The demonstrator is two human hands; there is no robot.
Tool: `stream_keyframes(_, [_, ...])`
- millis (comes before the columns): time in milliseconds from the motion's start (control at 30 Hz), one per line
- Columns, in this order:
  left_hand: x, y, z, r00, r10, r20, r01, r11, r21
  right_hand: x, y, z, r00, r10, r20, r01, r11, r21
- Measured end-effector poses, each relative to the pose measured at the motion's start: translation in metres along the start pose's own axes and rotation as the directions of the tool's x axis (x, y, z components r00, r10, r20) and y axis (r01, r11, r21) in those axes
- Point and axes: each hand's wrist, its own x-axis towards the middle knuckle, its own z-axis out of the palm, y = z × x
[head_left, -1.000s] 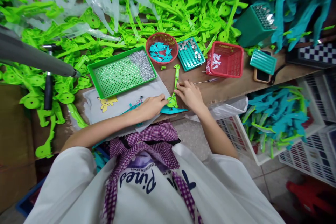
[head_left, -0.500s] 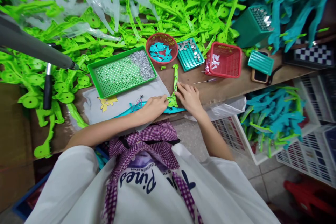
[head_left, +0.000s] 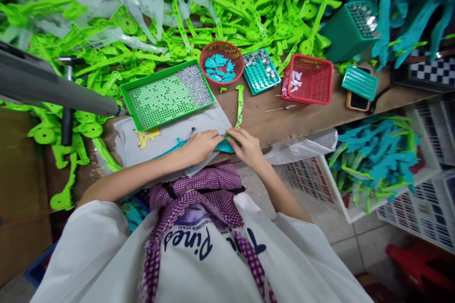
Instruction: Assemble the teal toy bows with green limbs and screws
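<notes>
My left hand (head_left: 204, 146) rests on a long blue plastic part (head_left: 224, 147) at the table's front edge, with its fingers drawn together at the part's right end. Facing it, my right hand (head_left: 248, 146) is closed in a pinch at the same end, thumb and fingertips close to the left fingertips. A slim green plastic part (head_left: 240, 102) lies upright in view just beyond; its lower, wider end is mostly hidden by the hands and the blue part. Thin wires (head_left: 192, 131) stick up behind my left hand.
Around the hands stand a green tray of small metal pieces (head_left: 167, 97), a round red basket (head_left: 222, 80), a teal tray of discs (head_left: 261, 73) and a red square basket (head_left: 313, 97). A screwdriver (head_left: 286, 107) lies nearby. Green parts heap behind; a grey bar (head_left: 71, 92) juts in left.
My right hand has come down and left from the green part's middle to the blue part's end. My left fingertips have shifted slightly left. The green part's wide end is now covered.
</notes>
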Motion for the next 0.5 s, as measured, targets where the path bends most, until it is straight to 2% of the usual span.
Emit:
stream_keyframes(167, [0.004,-0.002,-0.007,0.999,0.007,0.034,-0.008,1.000,0.020,-0.005,0.001,-0.001,0.994,-0.081,0.069,0.084,0.995,-0.044])
stream_keyframes(300, [0.015,-0.007,-0.020,0.995,-0.056,0.079,0.056,0.998,-0.001,-0.008,0.003,0.004,0.995,-0.076,0.067,0.080,0.995,-0.063])
stream_keyframes(500, [0.023,-0.010,-0.040,0.986,-0.031,0.165,0.037,0.999,-0.039,-0.007,0.005,0.005,0.996,-0.068,0.055,0.072,0.995,-0.067])
